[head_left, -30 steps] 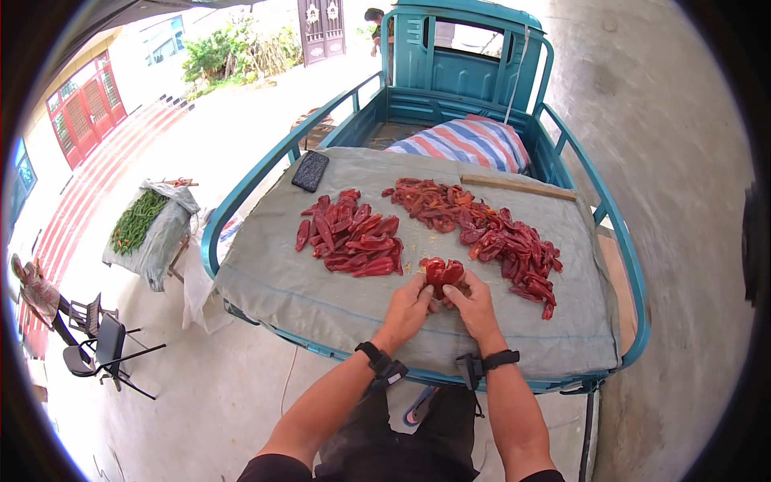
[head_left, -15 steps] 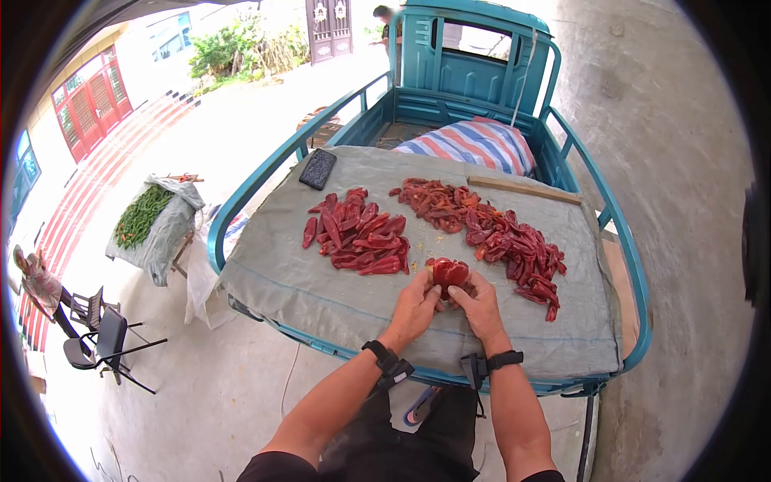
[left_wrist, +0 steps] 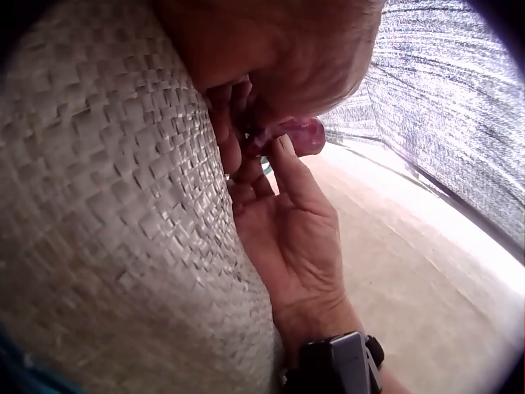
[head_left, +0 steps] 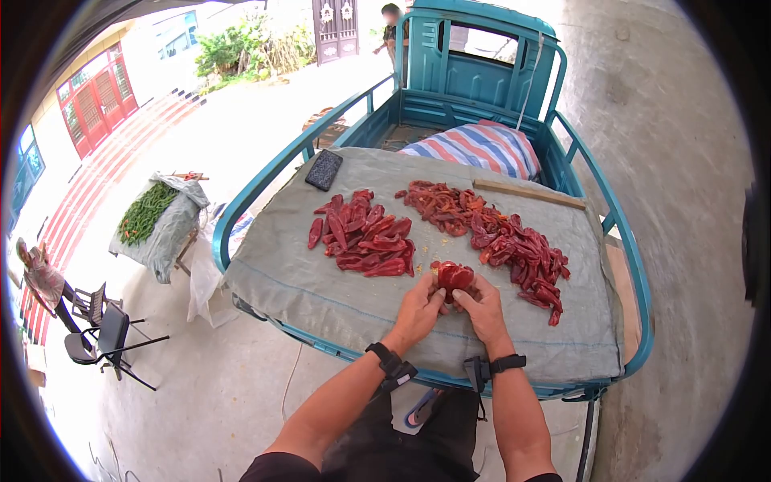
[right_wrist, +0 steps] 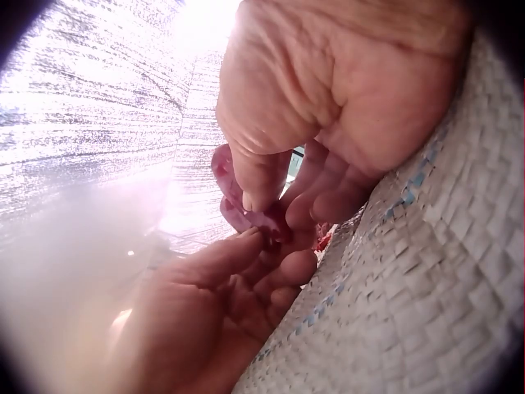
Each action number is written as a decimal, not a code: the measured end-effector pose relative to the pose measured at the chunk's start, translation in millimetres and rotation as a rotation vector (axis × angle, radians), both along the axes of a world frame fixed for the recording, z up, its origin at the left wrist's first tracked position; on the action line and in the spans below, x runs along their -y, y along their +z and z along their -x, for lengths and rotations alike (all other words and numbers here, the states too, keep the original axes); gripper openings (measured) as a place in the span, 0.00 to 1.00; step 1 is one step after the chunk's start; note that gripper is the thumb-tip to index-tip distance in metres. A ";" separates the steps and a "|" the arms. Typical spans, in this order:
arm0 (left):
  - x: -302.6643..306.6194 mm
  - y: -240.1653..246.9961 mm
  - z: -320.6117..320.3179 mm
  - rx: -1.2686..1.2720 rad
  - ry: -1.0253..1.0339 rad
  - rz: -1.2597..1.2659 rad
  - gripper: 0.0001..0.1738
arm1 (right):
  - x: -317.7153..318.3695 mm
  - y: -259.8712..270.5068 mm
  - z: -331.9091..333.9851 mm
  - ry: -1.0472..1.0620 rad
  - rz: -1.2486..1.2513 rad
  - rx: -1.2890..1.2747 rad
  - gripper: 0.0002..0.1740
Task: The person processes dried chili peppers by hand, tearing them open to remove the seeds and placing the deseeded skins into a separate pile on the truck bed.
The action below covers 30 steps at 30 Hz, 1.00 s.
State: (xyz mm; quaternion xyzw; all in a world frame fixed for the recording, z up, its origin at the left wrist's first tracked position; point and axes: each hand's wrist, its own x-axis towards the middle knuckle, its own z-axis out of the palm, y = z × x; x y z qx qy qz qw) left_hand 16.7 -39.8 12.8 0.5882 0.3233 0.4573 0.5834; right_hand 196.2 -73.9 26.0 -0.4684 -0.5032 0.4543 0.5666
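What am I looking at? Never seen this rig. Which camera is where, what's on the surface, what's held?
No robot here: the left grip and right grip are simply a person's bare hands. The head picture comes from a camera worn on the head, looking forward and down. The other two come from the wrist cameras, one per wrist, so they show the fingers close up beside the woven sheet.

That grey sheet is the work surface, on the near end of a teal cargo vehicle. On it lie a left pile of red peppers, a longer right pile, a dark flat object and a wooden strip.

Both hands hold one red pepper, which looks split open.
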 end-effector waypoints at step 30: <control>3.3 -1.5 -1.3 -0.132 0.067 -0.086 0.16 | 0.6 1.6 0.3 -0.002 -0.015 -0.030 0.13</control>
